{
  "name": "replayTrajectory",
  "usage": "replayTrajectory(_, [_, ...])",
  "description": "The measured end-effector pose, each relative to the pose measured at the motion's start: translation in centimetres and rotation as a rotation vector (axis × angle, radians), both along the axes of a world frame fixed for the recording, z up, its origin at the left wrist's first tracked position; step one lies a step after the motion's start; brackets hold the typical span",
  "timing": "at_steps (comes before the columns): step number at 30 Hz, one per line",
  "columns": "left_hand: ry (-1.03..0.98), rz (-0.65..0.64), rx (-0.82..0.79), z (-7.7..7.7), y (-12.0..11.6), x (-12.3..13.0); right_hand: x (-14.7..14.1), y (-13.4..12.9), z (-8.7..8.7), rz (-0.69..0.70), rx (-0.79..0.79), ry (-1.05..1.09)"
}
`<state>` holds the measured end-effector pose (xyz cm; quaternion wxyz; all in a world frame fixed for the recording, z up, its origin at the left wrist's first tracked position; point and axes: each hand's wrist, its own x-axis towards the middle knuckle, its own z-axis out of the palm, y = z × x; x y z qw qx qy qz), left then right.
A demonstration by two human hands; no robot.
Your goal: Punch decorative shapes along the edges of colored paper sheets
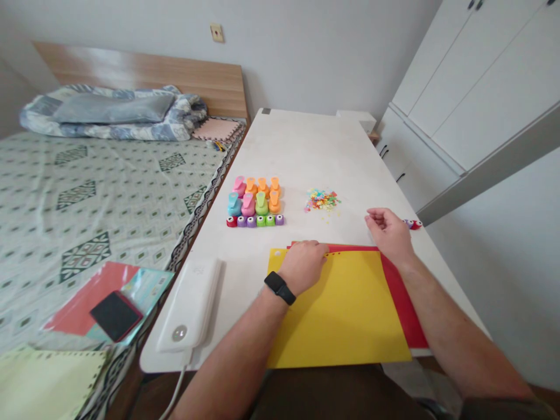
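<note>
One yellow sheet (345,315) under left hand (304,263), near right hand (391,234)

bedroom in home. bed (125,213) at nine o'clock, spread with diamond-patterned sheet (118,166); wood-grain headboard (219,81) between ten and eleven; grey-blue pillow (114,109) on blue-and-white quilt (187,112) at ten. wall socket (216,32) at eleven on plain pale wall (315,58). tall white multi-door wardrobe (475,79) at two. white table (301,140) mid-view, alongside bed.

Yellow sheet (345,309) – red sheet (406,309)
</note>
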<state>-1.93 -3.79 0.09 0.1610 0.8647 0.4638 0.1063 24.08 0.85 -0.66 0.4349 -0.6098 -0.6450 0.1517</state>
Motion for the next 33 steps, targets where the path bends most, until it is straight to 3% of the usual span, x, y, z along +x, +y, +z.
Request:
replayTrajectory(6, [-0.006,0.009,-0.051,0.2,0.1,0.1,1.1,-0.5,-1.8,-0.123,0.092,-0.006])
replayTrajectory(15, [-0.004,0.01,-0.065,0.4,0.2,0.2,1.3,-0.6,-2.0,-0.195,0.166,-0.024])
replayTrajectory(27, [-0.011,0.011,-0.031,-0.3,0.4,0.3,4.3,1.2,-3.3,-0.368,0.281,0.071])
replayTrajectory(33, [-0.029,0.007,-0.018,-0.7,0.5,0.2,5.0,1.7,-3.3,-0.391,0.308,0.083])
